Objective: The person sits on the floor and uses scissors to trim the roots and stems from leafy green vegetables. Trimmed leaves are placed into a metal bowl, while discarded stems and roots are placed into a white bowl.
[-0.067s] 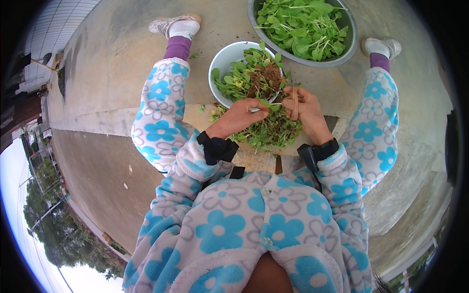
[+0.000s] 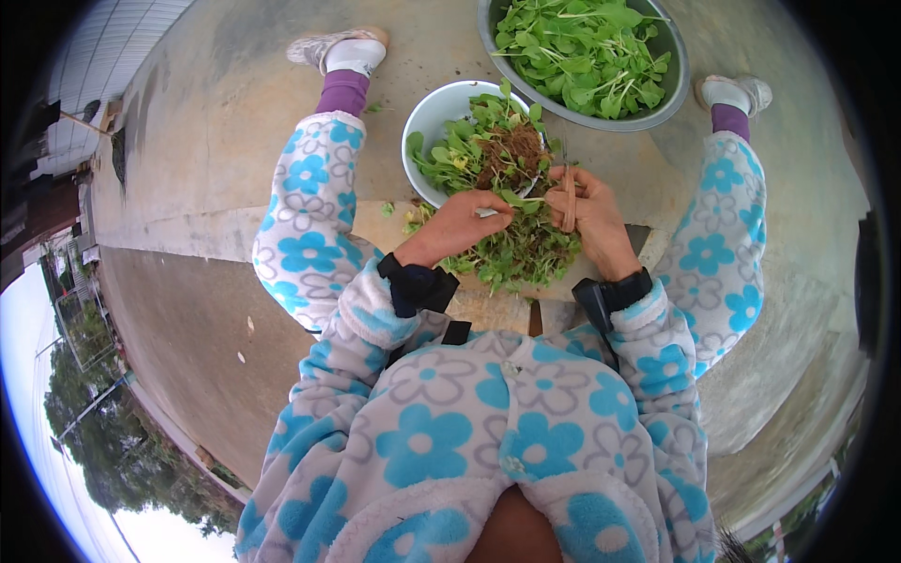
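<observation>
Currently, the right hand (image 2: 593, 214) has its fingers closed around a brown-handled tool (image 2: 568, 199), while the left hand (image 2: 458, 227) curls its fingertips nearly together; whether they grip the green sprig (image 2: 521, 200) cannot be told. That sprig sits between both hands, over a leafy heap (image 2: 516, 255) on the near side of a white basin (image 2: 429, 122).
</observation>
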A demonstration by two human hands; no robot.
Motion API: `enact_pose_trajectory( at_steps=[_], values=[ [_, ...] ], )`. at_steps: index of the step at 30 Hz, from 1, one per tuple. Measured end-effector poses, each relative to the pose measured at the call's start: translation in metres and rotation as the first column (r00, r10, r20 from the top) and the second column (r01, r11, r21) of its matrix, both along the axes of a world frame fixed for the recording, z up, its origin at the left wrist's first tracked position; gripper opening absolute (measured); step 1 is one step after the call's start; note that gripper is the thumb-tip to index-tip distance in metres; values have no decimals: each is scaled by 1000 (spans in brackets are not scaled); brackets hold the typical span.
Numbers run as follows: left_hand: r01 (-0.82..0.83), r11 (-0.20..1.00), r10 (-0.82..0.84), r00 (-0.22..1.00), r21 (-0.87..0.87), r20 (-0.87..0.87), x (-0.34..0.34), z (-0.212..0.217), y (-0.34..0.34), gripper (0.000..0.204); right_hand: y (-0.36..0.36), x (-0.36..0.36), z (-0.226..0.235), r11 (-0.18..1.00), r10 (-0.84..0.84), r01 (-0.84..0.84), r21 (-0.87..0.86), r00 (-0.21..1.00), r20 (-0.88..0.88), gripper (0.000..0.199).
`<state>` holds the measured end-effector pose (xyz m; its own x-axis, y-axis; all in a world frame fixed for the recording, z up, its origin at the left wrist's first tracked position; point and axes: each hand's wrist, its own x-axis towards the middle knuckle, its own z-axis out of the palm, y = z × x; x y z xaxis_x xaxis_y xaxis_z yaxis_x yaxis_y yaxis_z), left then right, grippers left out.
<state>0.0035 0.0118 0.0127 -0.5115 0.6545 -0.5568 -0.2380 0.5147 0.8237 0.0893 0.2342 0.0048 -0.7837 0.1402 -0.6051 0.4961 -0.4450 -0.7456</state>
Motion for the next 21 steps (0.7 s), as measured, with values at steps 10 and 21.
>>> enact_pose_trajectory(
  at_steps=[10, 21],
  values=[
    [-244, 939, 145, 920, -244, -363, -67, -22, -50, 29, 113, -110, 67, 777, -284, 504, 376, 814, -506, 50],
    [132, 905, -323, 834, -405, -448, -92, -51, -29, 17, 24, -23, 54, 973, -151, 181, 146, 969, -196, 40]
  ],
)
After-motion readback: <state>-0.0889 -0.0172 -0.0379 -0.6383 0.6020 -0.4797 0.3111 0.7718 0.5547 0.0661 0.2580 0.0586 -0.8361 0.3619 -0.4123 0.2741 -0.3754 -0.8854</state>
